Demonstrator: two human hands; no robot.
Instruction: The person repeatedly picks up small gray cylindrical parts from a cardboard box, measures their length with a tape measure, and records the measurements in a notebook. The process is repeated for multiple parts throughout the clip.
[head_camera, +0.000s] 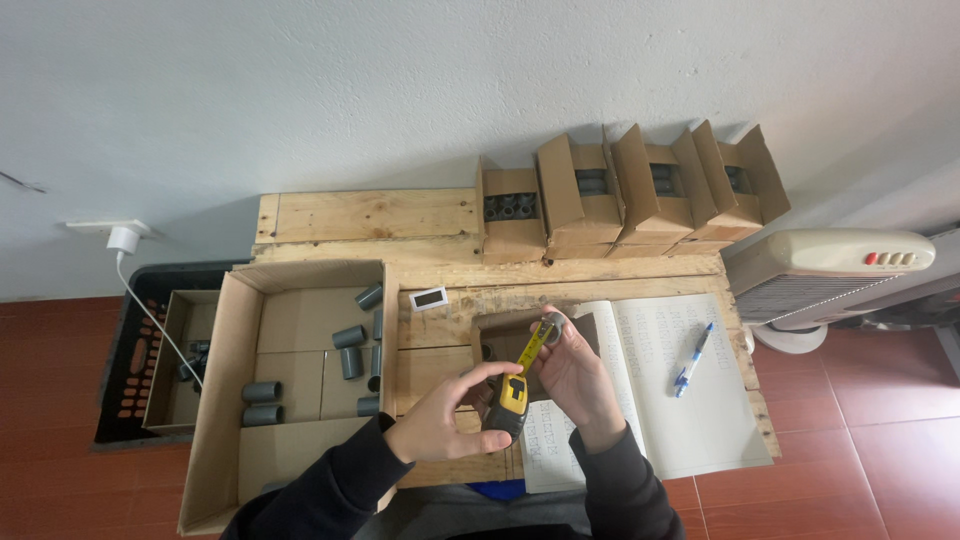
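Item: yellow-and-black tape measure (509, 400), held above the rough wooden pallet tabletop (365, 215), just over a small brown cardboard box (505, 340). Your left hand (450, 425) wraps its case, grip closed around the body with the thumb on top; your right hand (575, 375) pinches a short grey plastic pipe fitting (553, 325) between fingertips, the yellow blade drawn out to it. Handling, by judgement: the case is hard, compact and fairly light, best taken across its flat sides; the blade is thin, springy and liable to snap back, so hold it near the tip. The fitting looks rigid, light and smooth, easily slipped; take it across its outer wall. Adjacent: open ruled notebook (670, 385) with blue pen (692, 360) at your right; large open cardboard tray (225, 400) holding loose grey fittings at your left; row of small open cartons (620, 195) against the wall; white fan heater (825, 270) beside the tabletop.
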